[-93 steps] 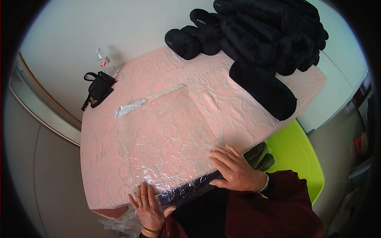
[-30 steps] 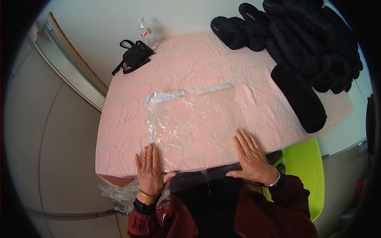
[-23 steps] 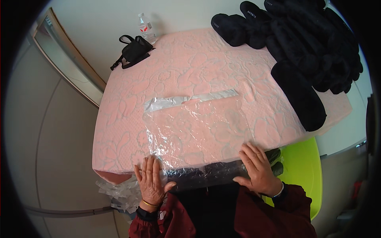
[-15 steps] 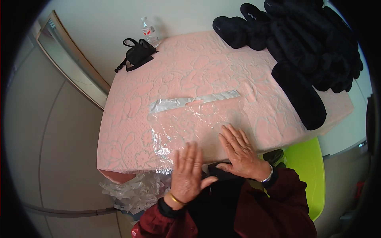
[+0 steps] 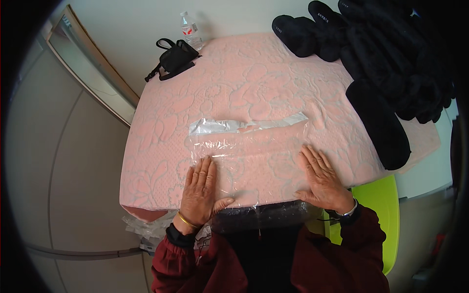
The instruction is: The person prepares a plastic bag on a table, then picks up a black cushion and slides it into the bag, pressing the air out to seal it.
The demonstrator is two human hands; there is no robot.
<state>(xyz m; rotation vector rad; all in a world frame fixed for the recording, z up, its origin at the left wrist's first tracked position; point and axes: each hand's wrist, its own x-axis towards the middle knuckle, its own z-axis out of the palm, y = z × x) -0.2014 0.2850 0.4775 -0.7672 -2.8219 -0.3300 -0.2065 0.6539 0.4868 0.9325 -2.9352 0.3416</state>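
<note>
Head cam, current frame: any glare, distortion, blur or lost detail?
Head view: glare streaks on the clear plastic film; head view: fisheye rim, corners black, front edge of the pink cover bowed; head view: black pile so dark that its folds mostly merge; head view: left hand and right hand fairly sharp, no strong motion blur.

A clear, creased plastic film [image 5: 259, 168] lies over pink cloth [image 5: 264, 80], overhanging its edge.
</note>
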